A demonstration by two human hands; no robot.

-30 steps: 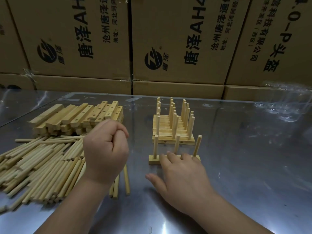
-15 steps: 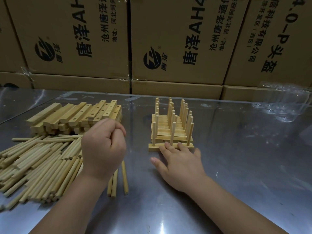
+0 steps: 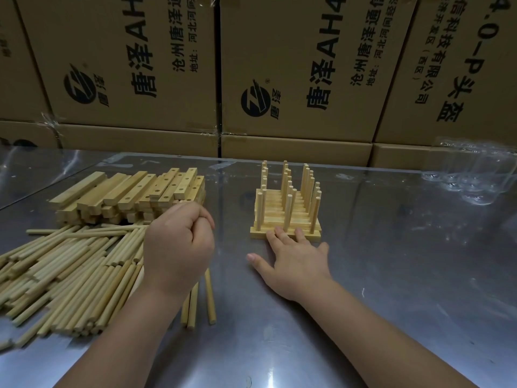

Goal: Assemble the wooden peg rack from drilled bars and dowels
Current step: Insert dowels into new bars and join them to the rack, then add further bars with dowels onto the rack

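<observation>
The right hand (image 3: 296,256), grip wide and flat, presses its fingertips (image 3: 279,231) on the pale three-peg wooden bar (image 3: 258,234) just ahead, seemingly seating it against the finished pegged rows (image 3: 282,203). The left hand (image 3: 179,247), grip an empty-looking fist, hangs over loose round wooden dowels (image 3: 70,270). Next it likely fetches one of the drilled square bars (image 3: 131,194) beyond its knuckles.

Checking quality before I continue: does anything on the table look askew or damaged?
Nothing looks damaged. The assembled peg bars stand in a neat row, pegs upright. Only three stray dowels lie slightly apart from the dowel pile.
</observation>
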